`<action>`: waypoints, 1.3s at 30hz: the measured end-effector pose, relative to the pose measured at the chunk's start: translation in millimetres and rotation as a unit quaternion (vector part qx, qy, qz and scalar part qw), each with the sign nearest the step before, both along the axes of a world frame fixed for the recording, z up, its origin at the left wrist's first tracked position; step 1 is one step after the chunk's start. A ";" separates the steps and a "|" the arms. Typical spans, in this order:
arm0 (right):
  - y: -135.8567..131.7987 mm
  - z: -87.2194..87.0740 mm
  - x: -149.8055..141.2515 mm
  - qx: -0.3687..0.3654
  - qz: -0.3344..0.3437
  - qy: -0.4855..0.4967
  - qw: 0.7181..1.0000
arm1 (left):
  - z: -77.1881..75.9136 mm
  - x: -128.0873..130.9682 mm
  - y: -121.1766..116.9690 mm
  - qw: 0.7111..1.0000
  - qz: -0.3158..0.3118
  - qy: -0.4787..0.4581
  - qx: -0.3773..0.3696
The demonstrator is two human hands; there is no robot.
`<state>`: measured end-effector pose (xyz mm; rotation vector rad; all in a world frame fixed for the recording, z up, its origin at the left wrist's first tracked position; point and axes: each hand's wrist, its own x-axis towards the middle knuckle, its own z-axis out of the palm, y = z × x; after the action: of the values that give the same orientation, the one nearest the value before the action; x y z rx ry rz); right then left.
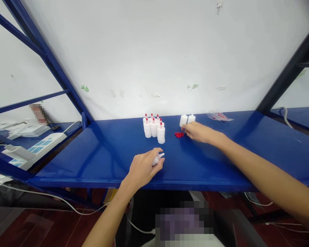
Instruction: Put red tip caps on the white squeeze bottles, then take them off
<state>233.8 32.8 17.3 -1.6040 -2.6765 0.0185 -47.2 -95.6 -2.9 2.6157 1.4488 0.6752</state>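
My left hand (146,167) is closed around a small white squeeze bottle (157,159) with a bare pointed nozzle, tilted to the right above the front of the blue table. My right hand (195,131) reaches to the right edge of a small pile of red caps (179,134). Its fingers are bent together, and whatever lies between their tips is too small to make out. Just behind it stand two white bottles (183,120), upright. To the left of the caps is a cluster of several white bottles (153,129) wearing red tips.
A clear plastic bag (219,116) with red pieces lies at the back right of the blue table (113,161). Blue frame posts (59,72) rise at the left, dark ones at the right. A power strip (45,145) and white boxes lie beyond the left post.
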 end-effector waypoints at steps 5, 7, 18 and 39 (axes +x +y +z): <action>-3.4 -1.5 4.3 0.016 -0.009 0.014 1.000 | -2.6 1.2 -2.2 0.999 -0.036 0.012 0.025; -5.5 -0.9 3.2 0.019 -0.011 0.013 1.000 | -3.2 1.9 -1.1 0.998 -0.052 0.015 0.026; -8.4 -2.0 3.2 0.029 -0.001 0.023 0.999 | 7.6 33.1 -47.3 0.977 -0.202 0.022 -0.071; -19.4 5.6 -6.7 0.034 -0.004 0.022 0.999 | -156.5 157.7 -51.8 0.827 -0.392 0.293 -0.275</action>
<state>227.1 13.4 23.0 -1.5761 -2.6072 -0.0360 110.5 -147.5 -159.4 2.6226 0.3547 -0.5903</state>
